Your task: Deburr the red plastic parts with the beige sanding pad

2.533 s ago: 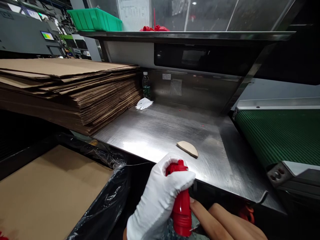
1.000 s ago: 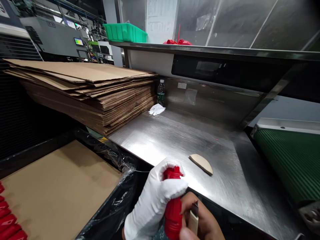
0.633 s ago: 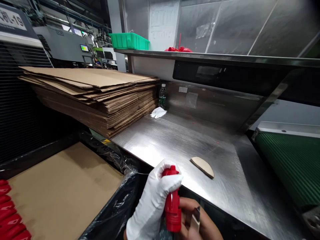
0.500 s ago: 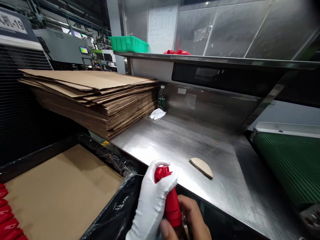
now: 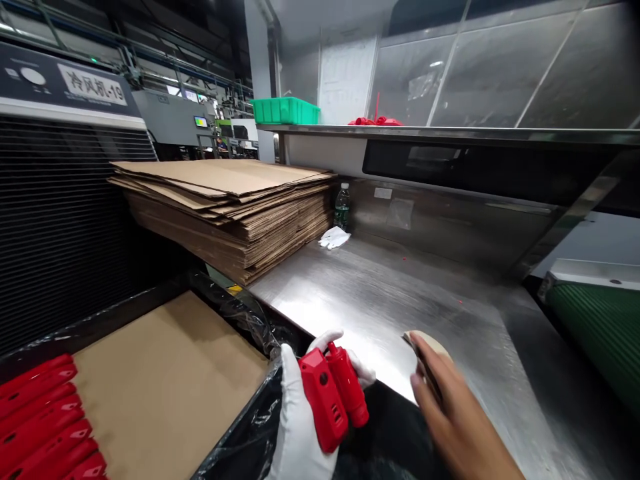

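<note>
At the bottom centre of the frame the left hand [image 5: 300,420], in a white glove, is closed around a red plastic part [image 5: 333,393] — thumb on its left face, fingers curled behind it with their tips showing at its upper right. The part is held in the air just in front of the near edge of the steel table [image 5: 380,300], over the black plastic-lined bin [image 5: 250,433].

The right hand [image 5: 450,413], bare, comes in from the lower right and lies flat on the table, fingers straight and pressed together. The fingertips rest on a pale half-round pad [image 5: 430,341], covering its near part; it holds nothing that can be seen.

In the lower left, a sheet of brown cardboard [image 5: 165,380] lies in the bin, with a row of red parts [image 5: 45,420] at its left edge. A tall stack of flattened cardboard [image 5: 235,207] sits at the left centre, on the far left end of the table. Beside it, toward the back wall, stand a water bottle [image 5: 342,207] and a crumpled white glove [image 5: 334,237]. On the shelf in the upper middle are a green tray [image 5: 286,111] and a few red pieces [image 5: 375,121] — the green belt [image 5: 600,327] runs off at the right edge.
</note>
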